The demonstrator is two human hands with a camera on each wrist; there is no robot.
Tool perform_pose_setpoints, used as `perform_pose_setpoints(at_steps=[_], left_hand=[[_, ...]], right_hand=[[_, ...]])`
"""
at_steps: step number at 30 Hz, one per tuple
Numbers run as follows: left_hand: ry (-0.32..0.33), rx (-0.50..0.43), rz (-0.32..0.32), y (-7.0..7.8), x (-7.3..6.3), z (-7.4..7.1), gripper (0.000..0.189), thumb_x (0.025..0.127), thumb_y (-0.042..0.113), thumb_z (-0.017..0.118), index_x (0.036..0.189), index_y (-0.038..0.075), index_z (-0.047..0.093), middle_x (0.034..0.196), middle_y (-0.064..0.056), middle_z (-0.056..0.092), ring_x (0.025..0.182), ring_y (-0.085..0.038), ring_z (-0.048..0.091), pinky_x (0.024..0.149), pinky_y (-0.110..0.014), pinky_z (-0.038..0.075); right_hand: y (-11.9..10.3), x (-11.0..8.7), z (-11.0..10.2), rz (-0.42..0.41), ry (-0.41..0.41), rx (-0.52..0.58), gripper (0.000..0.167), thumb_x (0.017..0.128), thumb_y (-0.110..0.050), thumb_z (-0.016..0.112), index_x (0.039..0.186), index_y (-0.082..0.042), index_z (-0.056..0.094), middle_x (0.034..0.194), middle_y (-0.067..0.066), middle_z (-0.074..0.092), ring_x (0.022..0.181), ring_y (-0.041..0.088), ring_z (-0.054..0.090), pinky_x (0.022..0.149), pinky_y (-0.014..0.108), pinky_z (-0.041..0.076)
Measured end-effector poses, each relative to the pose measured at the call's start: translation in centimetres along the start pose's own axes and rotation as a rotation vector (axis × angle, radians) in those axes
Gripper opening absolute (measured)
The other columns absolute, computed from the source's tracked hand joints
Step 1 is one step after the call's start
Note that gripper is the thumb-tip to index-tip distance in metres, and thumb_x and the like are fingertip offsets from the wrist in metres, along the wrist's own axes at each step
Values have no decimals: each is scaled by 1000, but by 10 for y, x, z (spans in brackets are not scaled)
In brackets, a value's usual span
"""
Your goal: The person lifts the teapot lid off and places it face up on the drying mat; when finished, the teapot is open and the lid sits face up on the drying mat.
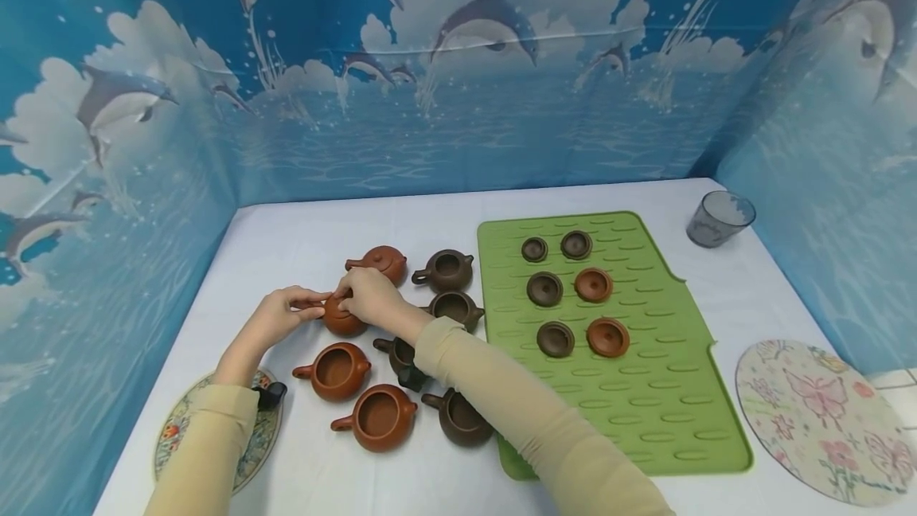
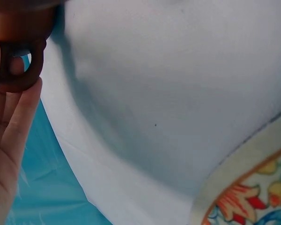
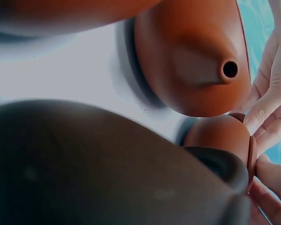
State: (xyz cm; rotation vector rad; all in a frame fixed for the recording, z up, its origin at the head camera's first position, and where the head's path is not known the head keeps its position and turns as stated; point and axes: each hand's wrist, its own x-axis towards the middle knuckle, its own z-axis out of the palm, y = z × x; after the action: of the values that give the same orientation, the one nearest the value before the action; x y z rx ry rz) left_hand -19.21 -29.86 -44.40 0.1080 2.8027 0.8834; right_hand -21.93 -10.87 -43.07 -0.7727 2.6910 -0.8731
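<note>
My left hand (image 1: 279, 314) pinches the handle of a small reddish-brown teapot (image 1: 342, 320); the left wrist view shows thumb and fingers at the looped handle (image 2: 35, 70). Reaching across from the right, my right hand (image 1: 374, 298) has its fingers on top of this same pot. In the right wrist view a lid (image 3: 252, 157) sits at the pot's mouth, with my right fingertips (image 3: 269, 173) at it; its knob is hidden. Close behind stands a lidded red teapot (image 1: 387, 263). Two lidless red teapots, one nearer (image 1: 335, 371) and one nearest (image 1: 380, 418), stand in front.
Several dark brown lidless teapots (image 1: 446, 267) stand in a column under and beside my right forearm. Several lids (image 1: 593, 285) lie on a green mat (image 1: 666, 388). A glass (image 1: 719, 219) stands back right. Round patterned placemats lie front left (image 1: 175, 428) and front right (image 1: 802, 436).
</note>
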Motion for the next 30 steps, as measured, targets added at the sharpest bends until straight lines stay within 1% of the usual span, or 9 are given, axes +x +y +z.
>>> perform_pose_setpoints(at_steps=[7,10,14,17,19,21,24,26,30], left_hand=[[-3,-3,4,1,0,2,31,91,13,70,121,4,70,112,-19,68,104,-36,63,86,-48,53],[-7,-3,2,2,0,1,30,92,13,70,120,3,70,113,-19,68,104,-36,63,85,-48,53],[-14,3,10,1,-1,-2,30,92,14,69,119,2,70,112,-20,69,106,-38,62,87,-50,52],[-9,1,22,0,-1,-4,30,92,16,70,119,2,70,110,-20,69,106,-39,63,87,-50,52],[3,1,30,0,-2,-4,30,91,18,71,118,4,71,108,-18,70,103,-37,63,84,-48,53],[8,-2,34,0,-2,-4,30,91,19,72,117,5,72,107,-18,70,102,-37,63,83,-47,52],[9,-10,24,0,-2,-2,30,91,17,71,118,5,71,107,-17,71,103,-36,63,86,-48,52],[0,-19,9,-1,-1,-1,30,91,15,70,120,4,70,110,-18,70,106,-37,63,89,-51,51],[-6,-10,-5,0,-1,1,31,92,14,70,121,4,70,111,-18,70,107,-36,62,90,-50,51]], right_hand=[[1,-1,1,12,13,-18,15,94,-17,69,106,-16,76,108,-3,74,106,10,66,87,20,53],[4,-2,-1,24,21,49,16,93,-20,69,106,-16,76,108,-3,74,108,12,65,90,22,52],[12,-3,-7,43,28,201,18,92,-26,70,107,-17,77,111,-3,73,110,14,64,93,25,51],[19,-6,-15,82,4,353,20,92,-29,71,108,-19,77,113,-3,72,104,12,65,87,24,52],[23,-10,-22,131,-37,511,22,92,-28,71,111,-17,76,115,-1,71,100,11,66,87,25,54],[28,-15,-30,193,-84,710,24,93,-24,70,114,-14,74,119,2,69,101,12,67,92,30,54],[36,-21,-41,282,-128,990,28,95,-16,66,121,-5,69,125,9,65,110,19,67,102,39,51],[43,-28,-50,315,-136,1134,32,96,-11,63,127,0,64,133,14,61,120,25,62,106,41,48],[60,-45,-70,324,-106,1320,39,100,-5,54,137,6,52,144,21,50,133,32,51,103,32,49]])
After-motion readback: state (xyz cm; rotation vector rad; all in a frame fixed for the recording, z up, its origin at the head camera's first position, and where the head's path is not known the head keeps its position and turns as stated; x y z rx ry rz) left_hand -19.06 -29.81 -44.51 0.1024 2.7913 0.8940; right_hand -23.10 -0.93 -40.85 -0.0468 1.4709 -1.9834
